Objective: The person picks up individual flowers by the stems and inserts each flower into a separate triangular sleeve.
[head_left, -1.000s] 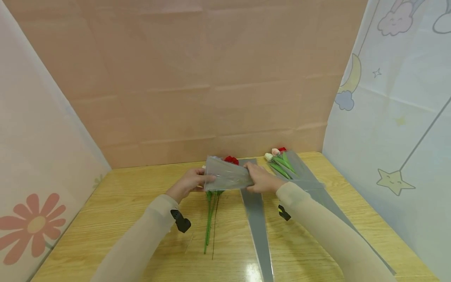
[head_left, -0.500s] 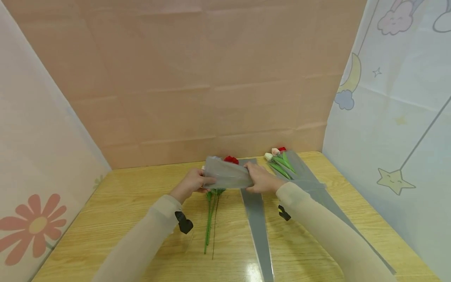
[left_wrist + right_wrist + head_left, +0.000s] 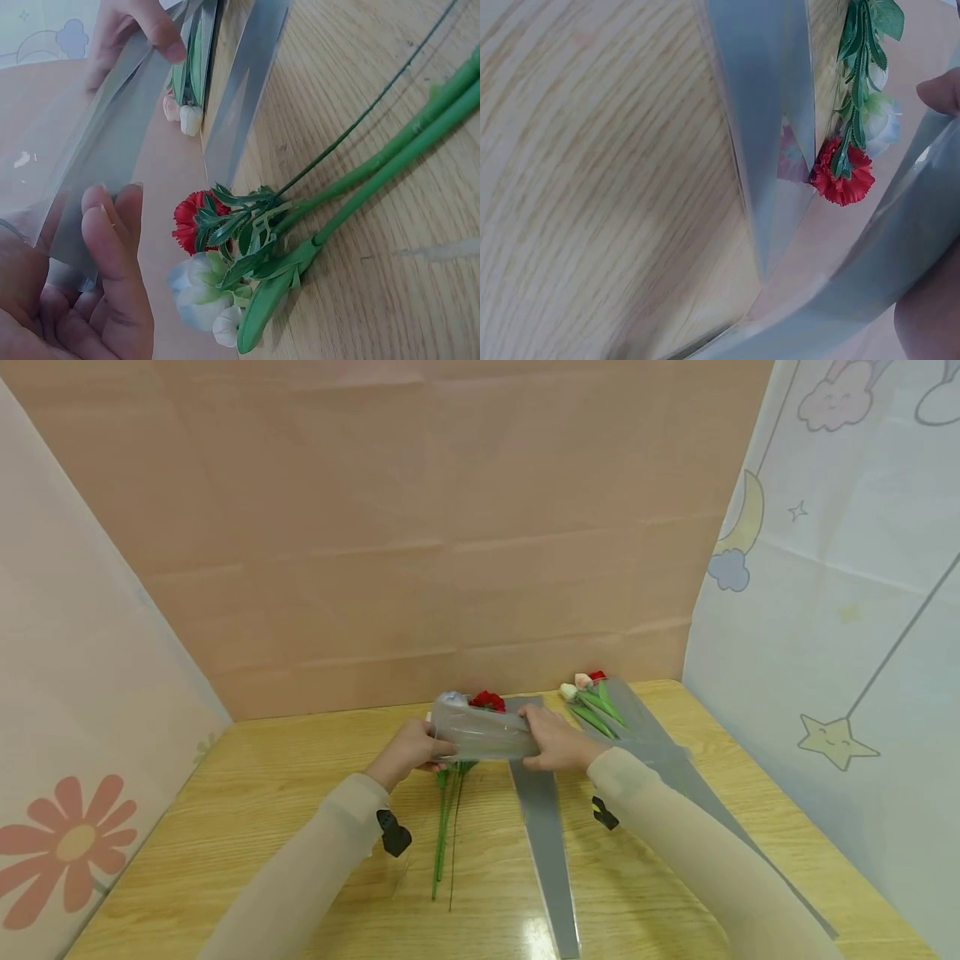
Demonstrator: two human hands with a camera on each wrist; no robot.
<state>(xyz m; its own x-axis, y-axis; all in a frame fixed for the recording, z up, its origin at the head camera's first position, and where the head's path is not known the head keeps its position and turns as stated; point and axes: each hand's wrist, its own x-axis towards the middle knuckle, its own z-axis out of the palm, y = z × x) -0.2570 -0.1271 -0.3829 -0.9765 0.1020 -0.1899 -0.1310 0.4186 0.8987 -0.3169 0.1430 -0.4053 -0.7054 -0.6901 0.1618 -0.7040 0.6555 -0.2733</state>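
A wood-grained desk (image 3: 285, 827) is backed by a creased peach-coloured sheet (image 3: 337, 527). Over the desk, a grey translucent sleeve (image 3: 483, 732) is held crosswise by both hands: its left end is pinched between the thumb and fingers of the left hand (image 3: 408, 752), its right end gripped by the right hand (image 3: 557, 741). Its long axis is therefore stretched from hand to hand. Below it, nearer the left hand than the right, loose flowers (image 3: 244, 262) are laid, shown apart from the sleeve in the left wrist view. Their stems (image 3: 405, 161) are pointed to the near side of the hands, roughly square to the sleeve; a red carnation (image 3: 488, 701) and a pale blue-and-white flower (image 3: 452, 697) are seen past its far edge. Beneath the right hand, a second sleeve (image 3: 547, 827) is laid flat, narrow end nearest. Farther right of that hand, tulips (image 3: 602, 706) are enclosed by a slanted third sleeve (image 3: 697, 785).
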